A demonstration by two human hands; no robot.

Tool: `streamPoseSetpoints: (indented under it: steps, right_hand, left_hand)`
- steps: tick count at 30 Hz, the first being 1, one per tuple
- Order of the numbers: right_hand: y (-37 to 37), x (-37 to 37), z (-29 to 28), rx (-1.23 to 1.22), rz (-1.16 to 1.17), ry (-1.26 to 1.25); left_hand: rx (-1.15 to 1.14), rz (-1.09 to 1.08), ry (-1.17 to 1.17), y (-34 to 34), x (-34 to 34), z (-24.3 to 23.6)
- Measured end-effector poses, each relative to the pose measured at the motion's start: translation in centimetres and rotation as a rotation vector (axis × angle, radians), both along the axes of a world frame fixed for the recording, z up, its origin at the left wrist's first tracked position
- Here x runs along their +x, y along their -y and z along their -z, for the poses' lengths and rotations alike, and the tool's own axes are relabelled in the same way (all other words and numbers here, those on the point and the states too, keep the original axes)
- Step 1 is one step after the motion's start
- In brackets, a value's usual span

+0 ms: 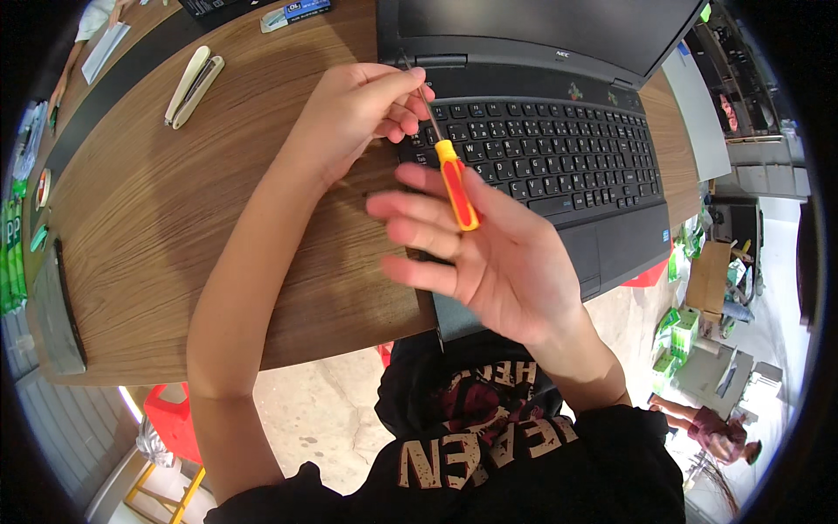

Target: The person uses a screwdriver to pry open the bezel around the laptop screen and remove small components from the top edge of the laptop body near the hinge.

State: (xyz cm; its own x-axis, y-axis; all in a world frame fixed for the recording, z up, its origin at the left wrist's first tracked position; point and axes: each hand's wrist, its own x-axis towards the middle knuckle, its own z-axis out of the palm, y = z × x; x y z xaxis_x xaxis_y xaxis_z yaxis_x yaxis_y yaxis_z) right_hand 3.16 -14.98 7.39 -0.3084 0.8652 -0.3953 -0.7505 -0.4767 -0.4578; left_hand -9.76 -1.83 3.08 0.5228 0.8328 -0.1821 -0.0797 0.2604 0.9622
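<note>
Screwdriver [459, 188] slants above the edge of the keyboard [559, 153]: the left hand [371, 109] pinches its shaft, while the right hand [489, 253] lies spread beneath the yellow-and-red handle, fingers not wrapped around it (whether the thumb presses it, I can't tell). With apparently just that pinch in charge, a slip could drop the tool onto the keys; a careless swing of the metal end might scratch the dark laptop [611, 244]. Writing: legible white key legends, a maker's name beneath the screen, a small blue sticker by the palm rest. Large pale capitals cross the black shirt [559, 476]. Farther off, print marks the blue-and-white box [297, 13] and green packages [13, 253].
</note>
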Motion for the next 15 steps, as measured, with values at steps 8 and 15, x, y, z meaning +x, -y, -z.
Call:
streamPoseSetpoints:
  steps: [8,15]
  right_hand:
    - [-0.8,0.0,0.2,-0.086,-0.072,-0.331]
    - [-0.8,0.3,0.0,-0.116,-0.062,-0.333]
  left_hand:
    - [0.360,-0.261,-0.332,-1.0,-0.4,1.2]
    - [0.745,-0.436,0.089,-3.4,0.0,3.8]
